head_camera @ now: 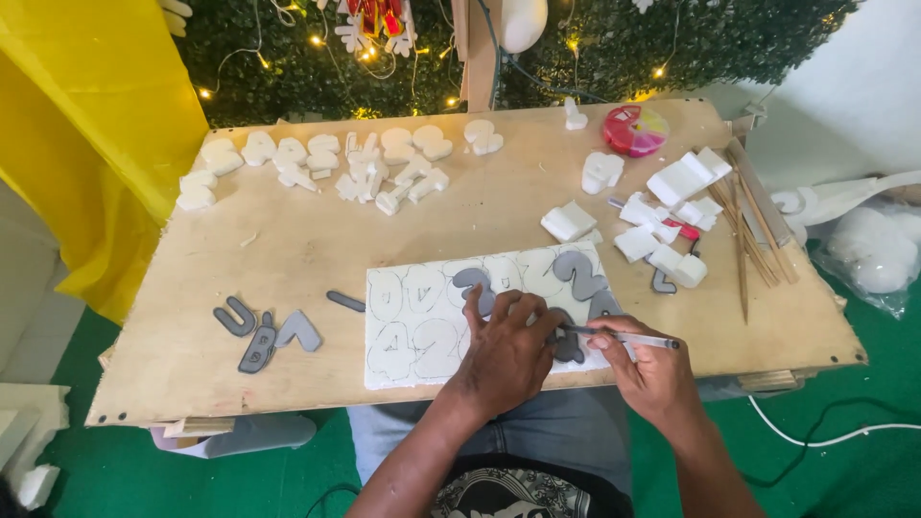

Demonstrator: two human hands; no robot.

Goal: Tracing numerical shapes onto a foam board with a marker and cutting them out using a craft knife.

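You have one package here: a clear plastic bag [871, 251] of white filling, right of the worktop [288, 259]. No labels, signs or screens.

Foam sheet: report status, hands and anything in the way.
Left hand pressing grey template onto foam sheet. Right hand holds pen, tracing. Loose grey templates lie on sheet.

On the plywood surface [288, 249] lies one flat white foam sheet [422, 331] with traced outlines. Four loose grey cut-out shapes [259, 331] sit left of it; at least three more grey shapes [580, 273] rest on it. One round pink container [635, 130] stands at the back. One slim pen [624, 338] shows.
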